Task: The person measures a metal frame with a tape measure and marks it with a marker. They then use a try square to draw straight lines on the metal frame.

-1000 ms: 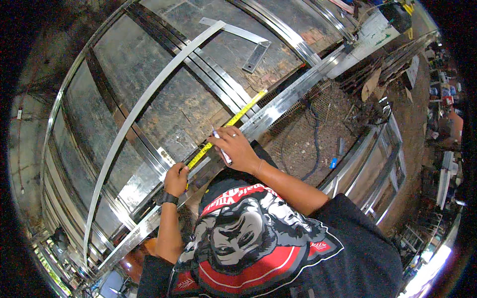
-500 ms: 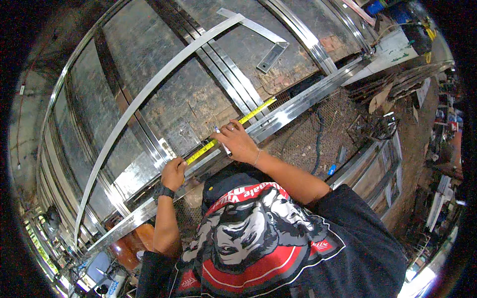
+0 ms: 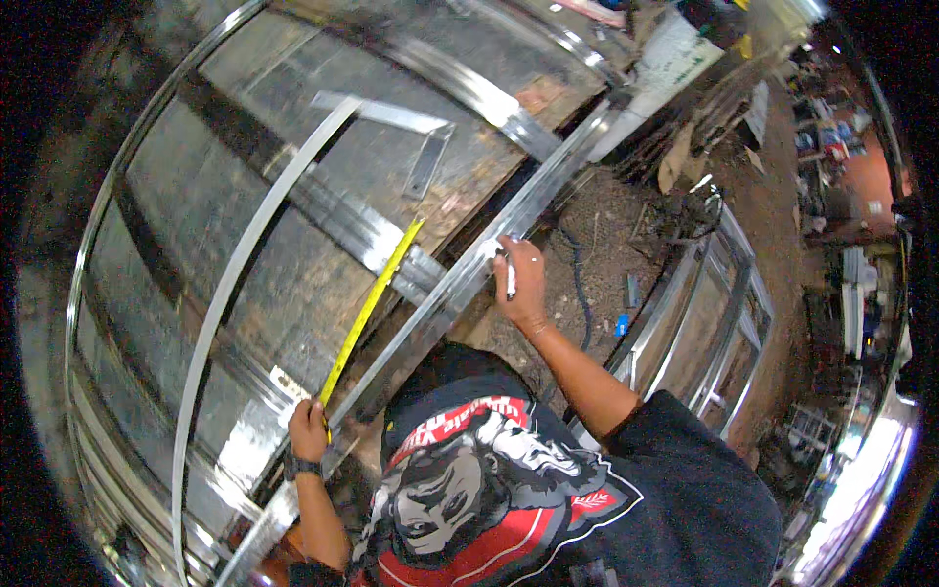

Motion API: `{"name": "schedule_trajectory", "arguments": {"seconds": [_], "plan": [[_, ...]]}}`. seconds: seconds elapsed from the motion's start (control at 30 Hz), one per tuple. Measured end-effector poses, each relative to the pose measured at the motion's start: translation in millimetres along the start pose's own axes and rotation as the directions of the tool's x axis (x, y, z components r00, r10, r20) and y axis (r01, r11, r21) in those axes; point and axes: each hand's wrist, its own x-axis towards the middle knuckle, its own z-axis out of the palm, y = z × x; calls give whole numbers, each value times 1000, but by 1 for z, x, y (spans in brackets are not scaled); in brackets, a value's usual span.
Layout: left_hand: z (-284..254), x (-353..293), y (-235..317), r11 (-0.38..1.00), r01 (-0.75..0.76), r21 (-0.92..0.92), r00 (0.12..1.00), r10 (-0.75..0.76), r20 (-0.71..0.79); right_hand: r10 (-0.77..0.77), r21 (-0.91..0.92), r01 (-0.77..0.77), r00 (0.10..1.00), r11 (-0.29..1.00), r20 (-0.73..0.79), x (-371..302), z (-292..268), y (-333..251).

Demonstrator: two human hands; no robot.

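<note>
At the near edge of a large metal frame [image 3: 533, 201], my left hand [image 3: 308, 428] is closed on a tape measure, whose case is mostly hidden by the fingers. Its yellow blade [image 3: 367, 311] slants up and away over the workbench, crossing a metal crossbar [image 3: 337, 210], and its far end lies free. My right hand [image 3: 521, 284] rests against the near rail with a white marker [image 3: 511, 282] pinched in its fingers. A watch [image 3: 301, 468] is on my left wrist.
A long grey metal strip [image 3: 232, 279] lies across the bench, bent-looking in the picture. Beyond it sits an angled metal piece [image 3: 425, 161]. Another metal frame [image 3: 690, 323] stands at the right, near a blue object [image 3: 622, 325] and a dark cable [image 3: 577, 284] on the ground.
My right hand has left the tape and moved right along the rail with the marker. My left hand has shifted down and left, and the tape blade now points more steeply away. The view has turned.
</note>
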Motion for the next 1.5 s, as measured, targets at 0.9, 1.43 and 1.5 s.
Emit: {"name": "schedule_trajectory", "arguments": {"seconds": [0.9, 1.43, 1.5], "plan": [[112, -18, 77, 956, 294, 4, 836, -255, -485, 59, -145, -60, 998, 988, -9, 217, -49, 311], [130, -27, 70, 943, 323, -80, 722, -300, -624, 4, -126, 11, 993, 992, 119, 212, -41, 304], [131, -21, 83, 946, 322, -47, 719, -276, -638, 20, -17, -18, 990, 1000, 136, 199, -44, 283]]}}
